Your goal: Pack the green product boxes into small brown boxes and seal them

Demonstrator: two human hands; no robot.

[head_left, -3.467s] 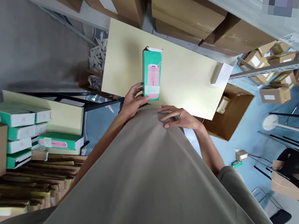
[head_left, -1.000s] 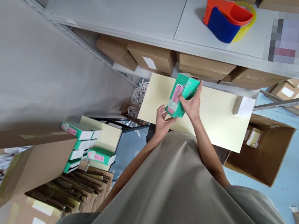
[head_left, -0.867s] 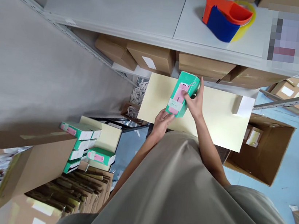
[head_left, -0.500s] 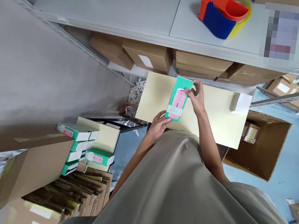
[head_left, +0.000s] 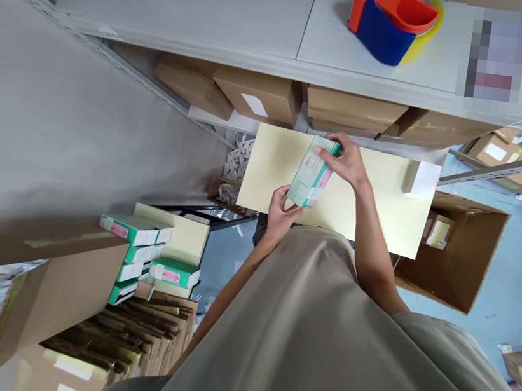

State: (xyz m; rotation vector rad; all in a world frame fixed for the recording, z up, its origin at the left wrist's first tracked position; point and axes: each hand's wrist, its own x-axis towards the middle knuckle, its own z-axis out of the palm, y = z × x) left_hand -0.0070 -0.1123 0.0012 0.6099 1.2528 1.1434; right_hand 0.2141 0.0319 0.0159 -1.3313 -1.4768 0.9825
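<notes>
Stack of green boxes (head_left: 126, 229) at far left, one more green box (head_left: 174, 274) lying just right of it, both looking the same as half a second ago. The change is at the hands: the held box (head_left: 306, 172) had its green front with the pink picture facing the camera; now a pale printed side is turned up, and the pink picture shows only at a slant on the right. So the work at this point reads as turning the box over in the hands, its faces shown in turn, nothing put down. Left hand (head_left: 281, 216) is half curled, fingers and thumb around the near lower end, supporting it. Box is tilted, between both hands, over the yellowish worktop (head_left: 378, 217); can't tell if its lower end touches the surface. Right hand (head_left: 348, 161) is partly closed on the upper end, thumb across the pale face, fingers over the far edge, tips partly hidden; grip looks light. Further right, small white box (head_left: 423, 179) sits at the worktop's right end, untouched, and an open carton (head_left: 472, 255) stands beyond that edge with a smaller box (head_left: 439, 234) inside.
</notes>
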